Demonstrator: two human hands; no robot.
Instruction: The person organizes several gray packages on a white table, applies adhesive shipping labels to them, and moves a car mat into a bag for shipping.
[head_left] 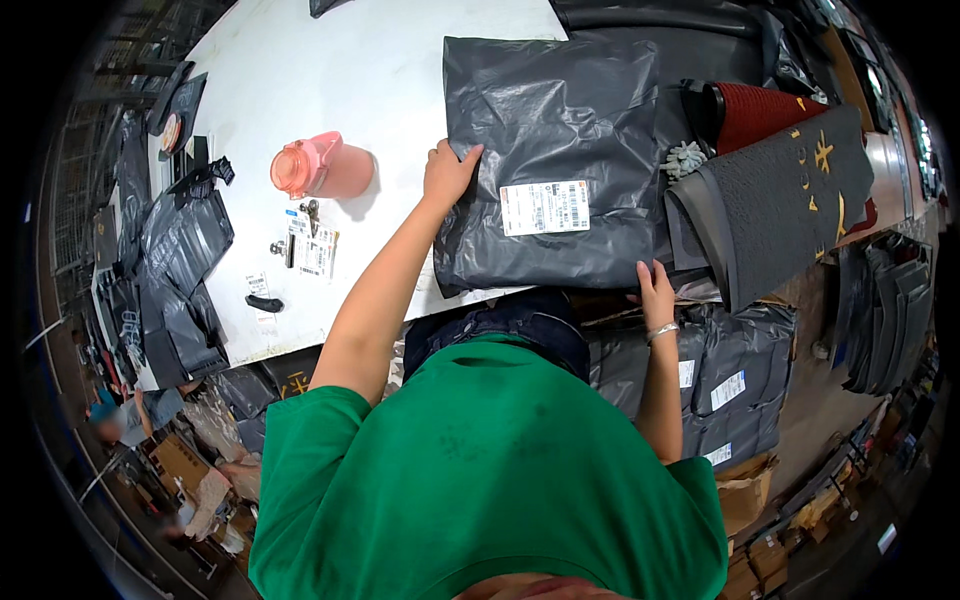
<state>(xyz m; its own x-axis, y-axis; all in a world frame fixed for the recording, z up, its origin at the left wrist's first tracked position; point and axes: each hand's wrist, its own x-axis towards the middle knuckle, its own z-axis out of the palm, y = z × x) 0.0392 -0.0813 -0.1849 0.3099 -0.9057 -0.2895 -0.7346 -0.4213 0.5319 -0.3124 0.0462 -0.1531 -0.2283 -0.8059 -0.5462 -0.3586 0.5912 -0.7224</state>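
Note:
A large dark grey plastic mailing bag [550, 110], flat and filled, lies at the front edge of the white table. A white printed label [545, 208] is stuck on its lower middle. At the bag's left edge is my left hand [450, 174], closed on that side with the thumb over the top face. My right hand [655, 292] grips the lower right corner, some fingers hidden beneath it. Just right of the bag lie a folded grey mat [780, 195] with yellow characters and a dark red mat [755, 110].
On the white table [400, 70] left of the bag stand a pink bottle [345, 170], label sheets [316, 250] with metal clips, and a black cutter-like tool [264, 303]. Grey bags [185, 240] pile at the far left. More labelled parcels [735, 375] are stacked below the table. A person [130, 418] is at lower left.

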